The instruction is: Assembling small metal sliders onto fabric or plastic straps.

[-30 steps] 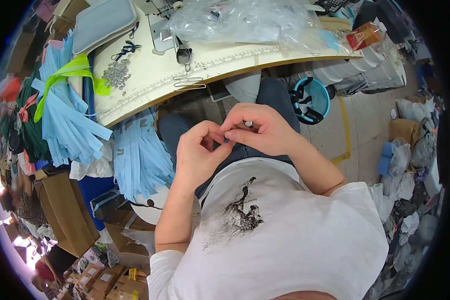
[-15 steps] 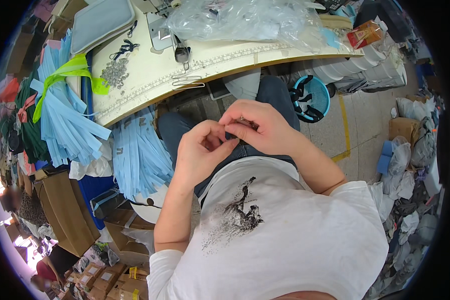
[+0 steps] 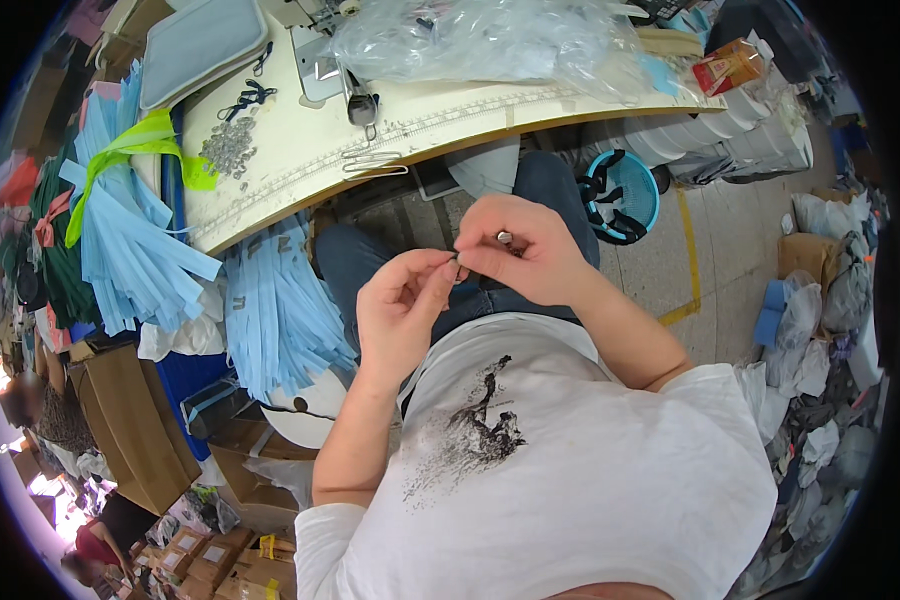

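Observation:
Above my lap, my left hand (image 3: 395,312) and my right hand (image 3: 526,262) meet fingertip to fingertip. Thumb and forefinger of each are pinched together on a tiny dark piece (image 3: 456,259), mostly covered by the fingers, so its kind cannot be made out. Inside the curled fingers of my right hand shows a small shiny metal piece (image 3: 505,238), with darker bits beside it. Ahead to the left, a pile of small grey pieces (image 3: 230,148) lies on the white table (image 3: 300,165).
Light blue strips (image 3: 135,245) tied with a yellow-green band (image 3: 135,150) hang at the table's left end; more blue strips (image 3: 280,310) hang below. A plastic bag (image 3: 490,40) covers the table's back. A blue basket (image 3: 632,190) stands on the floor, right. Cardboard boxes (image 3: 135,425) stand left.
My left hand has turned and its fingers have drawn into a tighter pinch. My right hand has shifted slightly and turned, so the shiny metal piece in it now shows more clearly.

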{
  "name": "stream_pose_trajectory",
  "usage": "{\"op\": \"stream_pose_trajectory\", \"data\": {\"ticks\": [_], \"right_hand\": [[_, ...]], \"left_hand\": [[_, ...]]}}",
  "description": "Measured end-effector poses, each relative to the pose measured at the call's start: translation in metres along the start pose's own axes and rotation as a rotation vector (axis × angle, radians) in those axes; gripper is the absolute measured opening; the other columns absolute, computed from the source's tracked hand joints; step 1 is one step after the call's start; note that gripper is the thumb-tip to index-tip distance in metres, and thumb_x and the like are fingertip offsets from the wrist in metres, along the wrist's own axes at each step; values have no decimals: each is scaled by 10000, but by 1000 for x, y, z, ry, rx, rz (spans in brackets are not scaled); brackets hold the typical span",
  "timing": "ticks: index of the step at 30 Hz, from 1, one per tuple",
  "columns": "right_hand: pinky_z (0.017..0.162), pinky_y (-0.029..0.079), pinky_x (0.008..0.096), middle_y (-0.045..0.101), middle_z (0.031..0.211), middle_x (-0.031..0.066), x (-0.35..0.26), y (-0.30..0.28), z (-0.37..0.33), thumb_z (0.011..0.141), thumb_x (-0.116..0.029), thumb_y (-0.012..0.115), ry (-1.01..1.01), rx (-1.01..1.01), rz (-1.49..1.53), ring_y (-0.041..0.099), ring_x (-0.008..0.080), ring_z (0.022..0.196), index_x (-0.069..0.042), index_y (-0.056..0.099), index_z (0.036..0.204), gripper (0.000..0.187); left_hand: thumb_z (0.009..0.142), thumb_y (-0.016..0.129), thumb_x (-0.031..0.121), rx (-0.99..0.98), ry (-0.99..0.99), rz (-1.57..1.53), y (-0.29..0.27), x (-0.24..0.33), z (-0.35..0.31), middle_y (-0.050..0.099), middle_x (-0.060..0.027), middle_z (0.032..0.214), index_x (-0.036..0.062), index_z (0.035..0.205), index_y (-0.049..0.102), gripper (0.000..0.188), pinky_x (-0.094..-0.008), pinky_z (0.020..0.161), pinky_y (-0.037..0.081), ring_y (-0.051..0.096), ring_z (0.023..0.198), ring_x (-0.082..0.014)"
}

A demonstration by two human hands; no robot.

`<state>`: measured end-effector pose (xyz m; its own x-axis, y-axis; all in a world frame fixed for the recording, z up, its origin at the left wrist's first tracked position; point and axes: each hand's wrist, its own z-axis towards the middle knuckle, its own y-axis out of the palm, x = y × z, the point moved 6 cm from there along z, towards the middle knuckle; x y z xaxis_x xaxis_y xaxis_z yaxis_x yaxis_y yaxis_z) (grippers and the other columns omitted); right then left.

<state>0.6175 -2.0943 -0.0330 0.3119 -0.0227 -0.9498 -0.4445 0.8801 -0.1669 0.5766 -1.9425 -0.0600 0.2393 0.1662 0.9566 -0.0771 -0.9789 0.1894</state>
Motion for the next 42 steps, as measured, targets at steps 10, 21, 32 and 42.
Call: {"op": "stream_pose_trajectory", "data": {"ticks": [10, 21, 32, 42], "right_hand": [[674, 447, 205, 616, 856, -2, 19, 3, 2, 890, -65, 666, 308, -57, 216, 553, 62, 788, -20, 642, 940, 72], [484, 301, 178, 571, 799, -27, 28, 8, -4, 922, -112, 639, 561, 58, 673, 409, 11, 587, -32, 621, 965, 93], [445, 227, 190, 473, 706, -50, 20, 8, 0, 951, -142, 590, 544, 36, 799, 325, 14, 535, -30, 597, 975, 115], [450, 249, 177, 417, 692, -72, 24, 12, 4, 967, -171, 571, 583, 100, 877, 348, 13, 582, -50, 580, 961, 122]], "left_hand": [[817, 693, -41, 135, 325, 329, 0, 14, -3, 653, -75, 839, -10, 994, 653, 185, -221, 648, 489, 597, 694, -93], [778, 725, -70, 148, 370, 277, -8, 11, -2, 690, -90, 886, -9, 1030, 662, 267, -219, 649, 509, 641, 737, -107], [870, 618, -78, -6, 267, -259, -4, 7, 3, 638, -145, 977, -35, 1083, 629, 218, -258, 733, 538, 647, 827, -169], [907, 621, 34, -204, 320, -612, 0, 5, 7, 641, -143, 952, 23, 1071, 658, 168, -358, 722, 524, 605, 793, -186]]}}
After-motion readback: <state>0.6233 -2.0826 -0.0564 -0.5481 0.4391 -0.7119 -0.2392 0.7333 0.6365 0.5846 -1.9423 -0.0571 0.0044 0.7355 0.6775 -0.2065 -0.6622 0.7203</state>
